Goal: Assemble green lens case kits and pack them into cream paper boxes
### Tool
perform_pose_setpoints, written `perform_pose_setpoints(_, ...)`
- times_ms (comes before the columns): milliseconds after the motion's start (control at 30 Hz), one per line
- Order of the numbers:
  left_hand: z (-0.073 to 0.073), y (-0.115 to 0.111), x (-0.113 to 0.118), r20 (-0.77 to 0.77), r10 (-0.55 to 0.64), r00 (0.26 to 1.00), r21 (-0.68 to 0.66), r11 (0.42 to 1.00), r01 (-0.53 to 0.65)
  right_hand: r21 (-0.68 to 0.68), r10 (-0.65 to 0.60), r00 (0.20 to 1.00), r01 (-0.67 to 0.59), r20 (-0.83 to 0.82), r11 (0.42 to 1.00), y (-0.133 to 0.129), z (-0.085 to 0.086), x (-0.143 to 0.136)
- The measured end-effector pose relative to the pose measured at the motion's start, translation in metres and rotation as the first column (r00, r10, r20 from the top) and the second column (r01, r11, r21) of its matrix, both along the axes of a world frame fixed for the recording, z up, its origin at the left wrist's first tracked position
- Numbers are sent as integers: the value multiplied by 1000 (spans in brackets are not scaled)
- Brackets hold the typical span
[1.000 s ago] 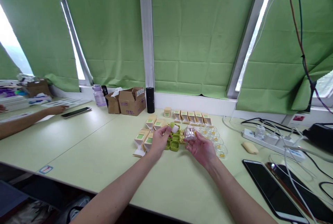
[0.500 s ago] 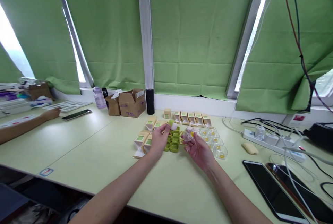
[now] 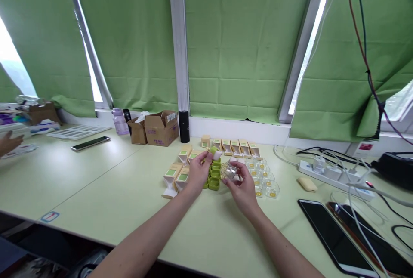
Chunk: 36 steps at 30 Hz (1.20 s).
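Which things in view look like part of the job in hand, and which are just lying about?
Likely in the job:
green-and-white piece in left hand
clear container in right hand
green square containers
clear yellow-centred pieces
small cartons

Probably just lying about:
purple bottle
black cylinder
brown cardboard boxes
power strip

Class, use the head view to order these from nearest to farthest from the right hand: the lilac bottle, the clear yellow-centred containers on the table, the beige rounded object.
Starting from the right hand:
1. Clear yellow-centred containers, just to its right.
2. Beige rounded object, farther right.
3. Lilac bottle, far left, at the back.
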<state>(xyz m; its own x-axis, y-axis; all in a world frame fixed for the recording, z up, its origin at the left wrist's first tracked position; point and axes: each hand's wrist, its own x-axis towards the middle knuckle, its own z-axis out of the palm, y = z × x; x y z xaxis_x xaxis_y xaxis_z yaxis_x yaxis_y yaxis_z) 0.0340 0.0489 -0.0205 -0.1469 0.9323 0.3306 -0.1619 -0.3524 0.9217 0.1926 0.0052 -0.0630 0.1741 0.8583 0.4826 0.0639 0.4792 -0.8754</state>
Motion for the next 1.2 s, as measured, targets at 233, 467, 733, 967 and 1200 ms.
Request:
perform_pose_setpoints(233,-18,-5,-4,38,-71,997,-13,997,72,263,-172,930,86,324,961,-3,-8,8)
perform_pose_setpoints(467,-23,-7,-4,-16,-111,994,69,991,112,60,49,998,-51,39,997,-4,-1,3)
perform_pose_setpoints(733,-31,-3,-7,-33,-23,999,124,992,27,-85,226,898,-276,-377,957,7,-2,12)
perform_pose_setpoints(967,-35,-1,-8,-40,15,999,126,992,-10,-91,296,847,-370,-441,925,7,-5,12)
perform_pose_setpoints(1200,-40,2,-10,-102,11,995,220,975,12,-121,307,854,-388,-420,913,12,-11,13)
